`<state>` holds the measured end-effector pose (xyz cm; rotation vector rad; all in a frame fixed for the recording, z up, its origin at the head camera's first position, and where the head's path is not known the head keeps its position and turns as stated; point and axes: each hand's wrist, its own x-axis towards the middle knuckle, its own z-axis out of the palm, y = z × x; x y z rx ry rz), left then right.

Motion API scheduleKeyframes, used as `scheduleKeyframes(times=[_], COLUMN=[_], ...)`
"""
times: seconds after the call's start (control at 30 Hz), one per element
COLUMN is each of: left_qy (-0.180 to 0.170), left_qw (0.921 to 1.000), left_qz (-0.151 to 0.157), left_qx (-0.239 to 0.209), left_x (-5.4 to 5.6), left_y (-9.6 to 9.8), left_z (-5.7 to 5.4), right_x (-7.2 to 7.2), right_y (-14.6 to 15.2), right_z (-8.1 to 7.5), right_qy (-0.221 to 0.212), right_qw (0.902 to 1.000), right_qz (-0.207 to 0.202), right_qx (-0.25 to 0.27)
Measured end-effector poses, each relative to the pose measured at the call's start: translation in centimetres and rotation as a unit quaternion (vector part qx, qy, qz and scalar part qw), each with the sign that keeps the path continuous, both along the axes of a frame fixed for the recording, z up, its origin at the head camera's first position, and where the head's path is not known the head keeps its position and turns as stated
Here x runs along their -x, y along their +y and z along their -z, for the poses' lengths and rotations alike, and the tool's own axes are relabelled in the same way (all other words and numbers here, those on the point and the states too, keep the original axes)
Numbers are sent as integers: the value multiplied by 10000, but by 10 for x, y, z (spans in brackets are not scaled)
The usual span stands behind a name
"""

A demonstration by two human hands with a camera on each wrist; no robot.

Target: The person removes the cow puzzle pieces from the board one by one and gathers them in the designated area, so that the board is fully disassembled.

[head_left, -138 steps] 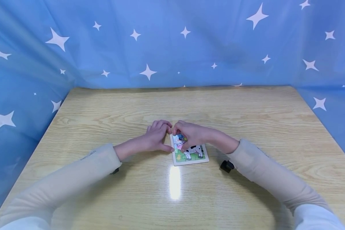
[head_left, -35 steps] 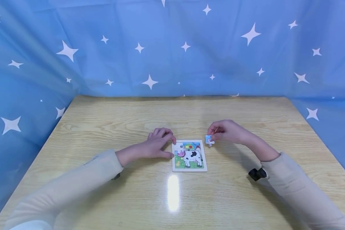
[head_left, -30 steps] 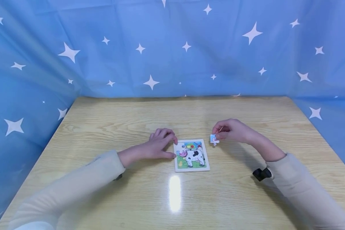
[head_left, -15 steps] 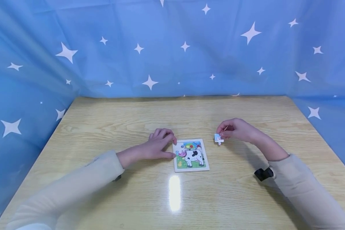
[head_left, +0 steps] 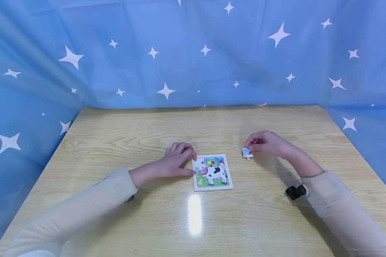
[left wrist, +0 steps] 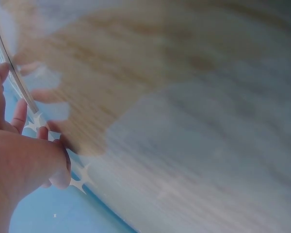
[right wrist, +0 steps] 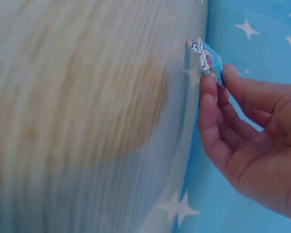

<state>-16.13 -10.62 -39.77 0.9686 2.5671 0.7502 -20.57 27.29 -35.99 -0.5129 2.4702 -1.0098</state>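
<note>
A small square jigsaw puzzle (head_left: 212, 178) with a cow picture and pale frame lies flat near the middle of the table. Its upper left slot shows bare pale backing. Along the frame's left edge rest the thumb and index finger of my left hand (head_left: 177, 162), spread apart; the left wrist view shows the board (left wrist: 12, 63) edge-on beside those fingers. To the right of the board, my right hand (head_left: 268, 144) pinches a puzzle piece (head_left: 247, 152) with blue sky and part of an animal's head. The right wrist view shows this piece (right wrist: 206, 58) tilted between thumb and fingertips.
The wooden table (head_left: 132, 125) fills the lower view. Behind and beside it hangs a blue curtain (head_left: 186, 64) with white stars. Near the front, a bright light reflection (head_left: 194, 214) lies on the tabletop. A black wrist device (head_left: 296, 192) shows below the right sleeve.
My right hand was over the board's upper left corner; it has taken the piece out and carried it rightward, drifting slightly farther lately. My left hand stays at the frame's edge.
</note>
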Motion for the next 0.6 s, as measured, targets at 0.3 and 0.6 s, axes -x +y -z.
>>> scheduleKeyframes(times=[0.3, 0.6], left_qy=[32, 46], left_qw=[10000, 10000], left_qz=[0, -10], left_qx=[1, 23], left_x=[0, 2], left_y=[1, 1], left_z=[-2, 3], right_x=[6, 12], right_y=[3, 4], right_z=[2, 4], right_qy=[6, -182], right_qw=[9997, 9998], right_qz=[60, 15], right_qx=[-256, -126])
